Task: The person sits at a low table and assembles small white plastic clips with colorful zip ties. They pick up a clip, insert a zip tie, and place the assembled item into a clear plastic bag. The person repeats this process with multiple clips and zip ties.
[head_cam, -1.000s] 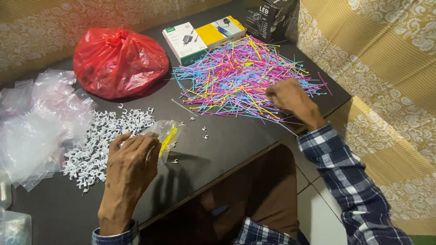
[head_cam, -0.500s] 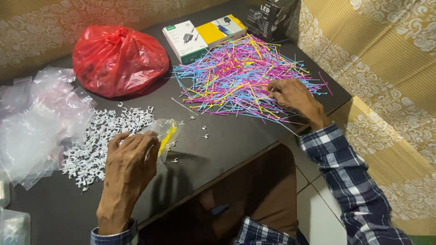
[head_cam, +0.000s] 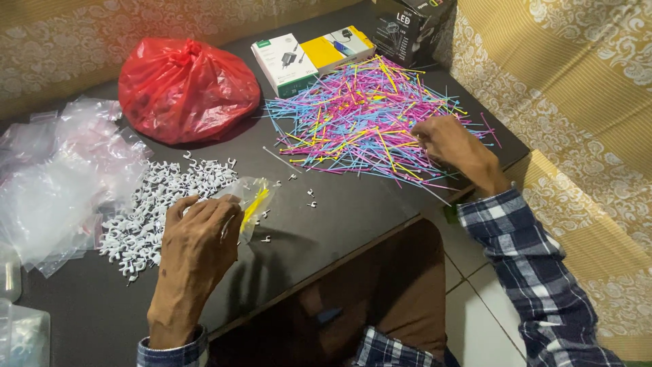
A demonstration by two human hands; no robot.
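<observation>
Left hand point(head_cam: 197, 234) is pinching a small clear bag point(head_cam: 251, 200) open beside the white clips point(head_cam: 153, 207) on the desk point(head_cam: 353, 211), while our right hand point(head_cam: 448, 139), fingers curled, is picking at the colourful ties point(head_cam: 353, 115). Probably best we're grabbing singles.

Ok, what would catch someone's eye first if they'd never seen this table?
Most likely the pile of bright plastic sticks in pink, blue and yellow at the far right, with the right hand resting on it. Next, the tied red bag at the back left, and the white clips heaped beside the left hand.
</observation>
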